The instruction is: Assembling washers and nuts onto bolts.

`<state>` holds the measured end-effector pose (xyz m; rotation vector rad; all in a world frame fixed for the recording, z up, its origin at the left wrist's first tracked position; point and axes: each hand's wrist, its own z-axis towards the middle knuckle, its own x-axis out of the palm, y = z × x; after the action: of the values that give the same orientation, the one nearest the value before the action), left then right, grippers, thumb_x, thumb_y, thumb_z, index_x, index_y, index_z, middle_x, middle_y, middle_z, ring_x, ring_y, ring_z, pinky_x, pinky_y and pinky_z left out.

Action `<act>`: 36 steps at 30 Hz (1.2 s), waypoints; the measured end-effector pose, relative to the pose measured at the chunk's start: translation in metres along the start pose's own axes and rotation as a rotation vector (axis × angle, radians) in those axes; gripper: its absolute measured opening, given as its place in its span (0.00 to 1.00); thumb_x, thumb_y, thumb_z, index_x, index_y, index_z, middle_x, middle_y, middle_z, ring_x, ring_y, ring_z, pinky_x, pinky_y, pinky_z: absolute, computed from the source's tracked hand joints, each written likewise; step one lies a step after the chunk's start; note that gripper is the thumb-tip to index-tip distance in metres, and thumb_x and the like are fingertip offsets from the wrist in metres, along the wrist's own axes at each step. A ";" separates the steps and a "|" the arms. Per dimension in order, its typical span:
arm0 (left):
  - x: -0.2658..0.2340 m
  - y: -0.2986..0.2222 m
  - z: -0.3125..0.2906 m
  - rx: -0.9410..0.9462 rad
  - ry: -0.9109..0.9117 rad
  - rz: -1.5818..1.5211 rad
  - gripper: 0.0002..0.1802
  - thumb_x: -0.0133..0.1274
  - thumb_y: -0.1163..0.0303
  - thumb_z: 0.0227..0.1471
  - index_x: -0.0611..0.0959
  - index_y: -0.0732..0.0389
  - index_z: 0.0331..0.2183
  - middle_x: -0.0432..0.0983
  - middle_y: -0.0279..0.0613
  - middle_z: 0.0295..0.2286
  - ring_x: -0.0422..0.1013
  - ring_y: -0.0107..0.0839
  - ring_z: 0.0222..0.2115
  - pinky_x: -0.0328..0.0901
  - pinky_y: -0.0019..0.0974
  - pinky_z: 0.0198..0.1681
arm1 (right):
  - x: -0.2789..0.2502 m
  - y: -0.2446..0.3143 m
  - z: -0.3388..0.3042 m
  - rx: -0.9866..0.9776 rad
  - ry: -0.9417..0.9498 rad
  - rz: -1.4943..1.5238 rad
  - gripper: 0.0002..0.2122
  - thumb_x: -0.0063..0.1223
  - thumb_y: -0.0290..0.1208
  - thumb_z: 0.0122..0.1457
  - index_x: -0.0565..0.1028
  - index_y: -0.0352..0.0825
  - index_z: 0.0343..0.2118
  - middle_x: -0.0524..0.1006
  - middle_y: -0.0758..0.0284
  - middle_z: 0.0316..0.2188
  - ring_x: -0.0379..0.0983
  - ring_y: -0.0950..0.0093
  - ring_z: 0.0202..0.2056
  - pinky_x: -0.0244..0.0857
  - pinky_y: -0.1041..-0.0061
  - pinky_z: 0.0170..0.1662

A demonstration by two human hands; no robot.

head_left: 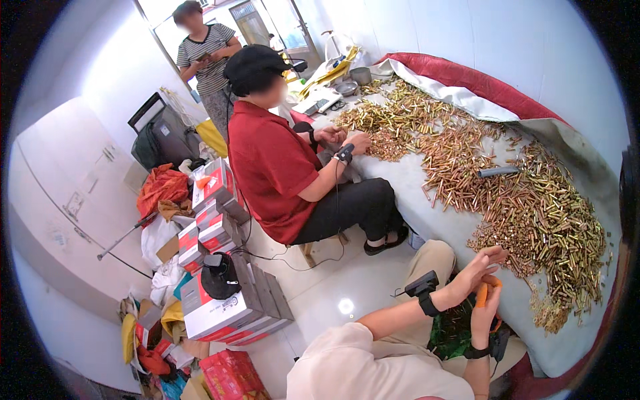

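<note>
My left hand [472, 276] and my right hand [485, 312] come together at the near edge of the table, above my lap. The fingers of my left hand reach forward and bend at the tips. Orange covers [481, 295] sit on fingers of my right hand, which are curled in close below the left. Whatever lies between the fingertips is too small or hidden to make out. Both wrists wear black straps; a black device [423, 285] stands on the left one. Beneath my hands is a green bag [441, 338]. Closest on the table are small copper-coloured metal pieces [495, 241].
Gold-coloured metal rods [533, 212] lie heaped along the grey-covered table [427, 207], with a grey tube [498, 172] on top. A seated co-worker in red [273, 167] works at the left. Behind stands another person [205, 60]. Stacked boxes [230, 307] line the floor at left.
</note>
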<state>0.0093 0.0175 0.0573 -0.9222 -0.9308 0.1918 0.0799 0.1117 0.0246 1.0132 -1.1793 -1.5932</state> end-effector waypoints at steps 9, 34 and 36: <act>0.017 0.023 -0.010 0.245 0.159 0.393 0.35 0.30 0.48 0.56 0.49 0.61 0.57 0.46 0.47 0.56 0.41 0.38 0.58 0.37 0.40 0.59 | 0.003 0.023 -0.003 0.339 0.174 0.819 0.25 0.32 0.48 0.60 0.51 0.39 0.56 0.64 0.60 0.47 0.66 0.67 0.45 0.64 0.69 0.43; -0.035 0.014 0.011 -0.422 -0.061 0.052 0.32 0.34 0.47 0.55 0.60 0.60 0.53 0.60 0.47 0.48 0.58 0.37 0.50 0.62 0.41 0.46 | -0.017 -0.010 -0.003 0.496 0.170 0.521 0.19 0.32 0.30 0.62 0.52 0.33 0.55 0.61 0.60 0.51 0.62 0.69 0.50 0.59 0.71 0.49; -0.072 0.020 0.030 -0.156 -0.154 0.362 0.21 0.42 0.59 0.55 0.69 0.62 0.47 0.69 0.42 0.39 0.66 0.28 0.39 0.66 0.31 0.36 | -0.026 -0.016 -0.011 0.564 0.174 0.427 0.18 0.35 0.30 0.61 0.55 0.32 0.53 0.64 0.58 0.50 0.65 0.69 0.47 0.61 0.74 0.46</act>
<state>-0.0532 0.0112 0.0066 -1.2314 -0.9237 0.5099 0.0948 0.1360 0.0093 1.1217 -1.6357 -0.8354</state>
